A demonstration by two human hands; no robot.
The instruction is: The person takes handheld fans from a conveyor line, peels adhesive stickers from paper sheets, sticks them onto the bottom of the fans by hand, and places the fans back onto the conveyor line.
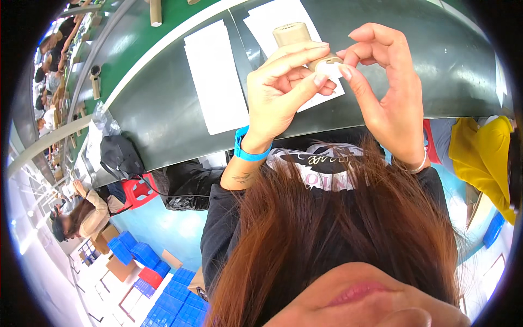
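My left hand (275,90) is closed on a small tan round piece (318,61), pinched between thumb and fingers above the table. On its near side sits a white disc-like piece (330,68). My right hand (395,90) has its thumb tip on the white piece's right edge, with the forefinger bent close by; the exact contact there is partly hidden. Just beyond my left fingers, a tan cylinder (290,34) with a row of small marks or holes along its top rests on white paper (272,13).
Another stack of white paper (216,79) lies on the dark green table (174,87) to the left. Past a pale rail, a green belt (185,13) carries tan tubes (156,13). A black bag (121,155) and red stool (139,191) stand left; a person in yellow (479,155) is right.
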